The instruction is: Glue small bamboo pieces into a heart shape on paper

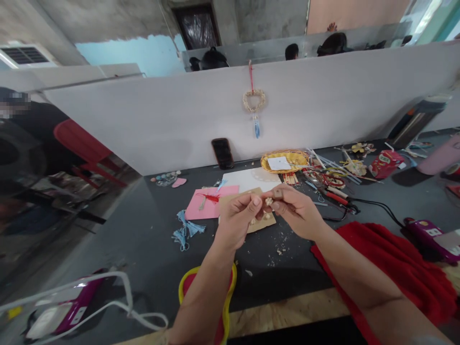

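Observation:
My left hand (237,215) and my right hand (300,211) meet above the desk, both closed in a pinch. Between their fingertips is a small beige flower-shaped piece (269,201); its finer detail is too small to make out. Just below lies a brown sheet of cardboard (259,227) with several similar pale pieces on it, partly hidden by my hands. Left of my left hand are a pink sheet (194,207) with a red thread bundle (211,197) and several light-blue tassels (194,229). Pale crumbs are scattered on the desk under my right hand.
A yellow basket (300,158) and a phone (222,153) stand by the white partition (179,120), where a heart-shaped ornament (254,101) hangs. Right are a corded tool with a red handle (337,198), a red cloth (388,268) and purple power strips (433,235).

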